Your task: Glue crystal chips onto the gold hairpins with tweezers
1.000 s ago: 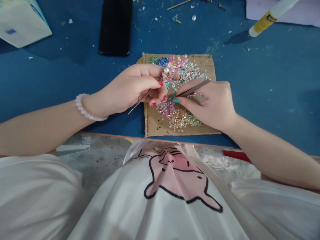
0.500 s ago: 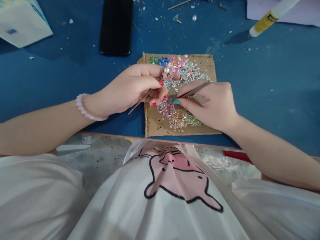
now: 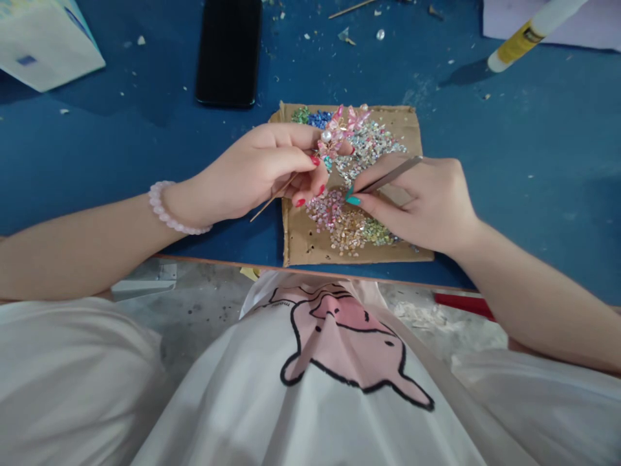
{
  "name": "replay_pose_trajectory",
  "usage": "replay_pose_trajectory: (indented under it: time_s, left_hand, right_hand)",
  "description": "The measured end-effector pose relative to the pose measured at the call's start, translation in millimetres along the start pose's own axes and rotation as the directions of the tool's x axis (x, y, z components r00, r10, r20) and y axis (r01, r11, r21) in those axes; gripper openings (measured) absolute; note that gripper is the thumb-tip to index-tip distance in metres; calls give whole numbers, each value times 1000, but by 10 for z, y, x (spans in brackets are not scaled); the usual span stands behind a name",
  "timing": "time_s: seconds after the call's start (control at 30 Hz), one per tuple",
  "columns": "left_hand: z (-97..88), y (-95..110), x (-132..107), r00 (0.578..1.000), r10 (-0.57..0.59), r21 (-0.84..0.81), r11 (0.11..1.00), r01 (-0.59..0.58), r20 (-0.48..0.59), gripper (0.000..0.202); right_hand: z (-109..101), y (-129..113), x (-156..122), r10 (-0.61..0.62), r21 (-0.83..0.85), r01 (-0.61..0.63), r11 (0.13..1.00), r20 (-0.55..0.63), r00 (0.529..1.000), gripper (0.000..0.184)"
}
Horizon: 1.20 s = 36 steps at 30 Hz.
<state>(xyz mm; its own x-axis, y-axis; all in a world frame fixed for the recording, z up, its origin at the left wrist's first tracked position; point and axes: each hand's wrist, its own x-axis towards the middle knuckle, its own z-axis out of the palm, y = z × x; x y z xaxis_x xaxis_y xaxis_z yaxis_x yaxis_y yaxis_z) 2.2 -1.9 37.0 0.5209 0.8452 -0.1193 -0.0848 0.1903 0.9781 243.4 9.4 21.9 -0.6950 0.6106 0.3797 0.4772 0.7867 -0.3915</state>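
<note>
My left hand (image 3: pixel 272 162) is closed around a pink butterfly ornament (image 3: pixel 338 129) with white pearls and a small turquoise part. A thin brown stick (image 3: pixel 272 197) sticks out below the same fingers toward the lower left; whether it joins the ornament is hidden. My right hand (image 3: pixel 431 200) pinches metal tweezers (image 3: pixel 395 175), their tips largely covered by the fingertips. Both hands are over a piece of cardboard (image 3: pixel 303 249) bearing small heaps of chips: pink chips (image 3: pixel 323 210) beside the tweezers, gold chips (image 3: pixel 348 234), green chips (image 3: pixel 376 231) and silvery chips (image 3: pixel 376 142).
On the blue table (image 3: pixel 524 194), a black phone (image 3: pixel 229 52) lies beyond the cardboard. A white box (image 3: pixel 53 48) stands at the far left. A glue tube (image 3: pixel 519 45) and lilac paper (image 3: pixel 587 32) are at the far right. Beyond the cardboard lies a loose clear gem (image 3: pixel 380 34).
My right hand and the tweezers have shifted slightly to the right, away from the ornament. My left hand keeps the same hold on the ornament.
</note>
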Motion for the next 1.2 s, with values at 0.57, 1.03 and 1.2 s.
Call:
replay_pose_trajectory:
  time_s: [0.57,1.03,1.2]
  left_hand:
    - [0,8,-1,1000,-8,-14,1000,8,-1,20]
    - [14,15,14,1000,-16,-33,999,16,-1,33]
    - [3,-1,9,1000,-9,-20,1000,9,14,31]
  right_hand:
    - [-55,14,13,-31,-26,31,999,-1,1000,7]
    - [-25,-12,36,-12,34,11,999,38,999,11]
    - [-9,-15,33,8,30,-9,1000,37,999,11]
